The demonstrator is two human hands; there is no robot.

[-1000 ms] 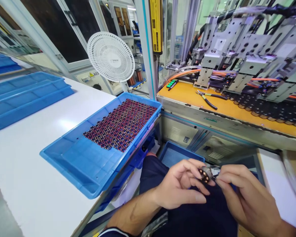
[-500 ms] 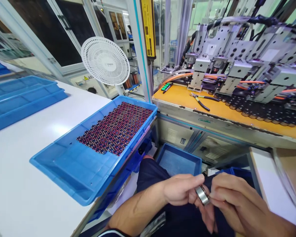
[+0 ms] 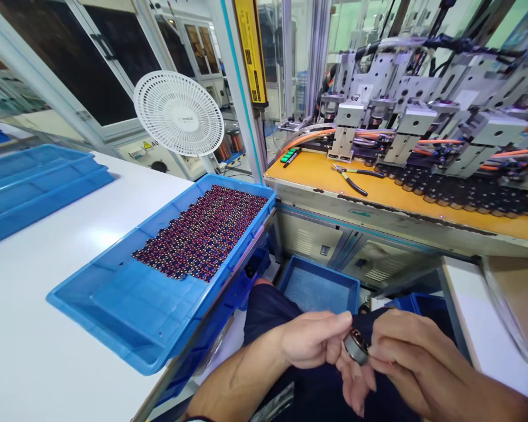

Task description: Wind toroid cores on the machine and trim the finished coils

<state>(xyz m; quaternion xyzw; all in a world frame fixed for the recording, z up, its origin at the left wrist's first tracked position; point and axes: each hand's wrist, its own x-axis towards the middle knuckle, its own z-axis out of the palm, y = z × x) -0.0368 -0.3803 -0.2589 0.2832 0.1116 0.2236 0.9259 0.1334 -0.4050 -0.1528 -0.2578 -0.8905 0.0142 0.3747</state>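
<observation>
Round metal part in our hands, lower right of centre.
Our left hand (image 3: 317, 346) grips the round metal part (image 3: 356, 347); our right hand's (image 3: 416, 351) fingertips pinch close at its edge. Left of centre: blue tray (image 3: 158, 302) of small dark pieces (image 3: 202, 231). Upper right: pliers (image 3: 352, 179).

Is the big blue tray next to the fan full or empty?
Neither: it is partly full. Small dark round pieces cover the far part of the blue tray, while its near end shows bare blue bottom.
</observation>
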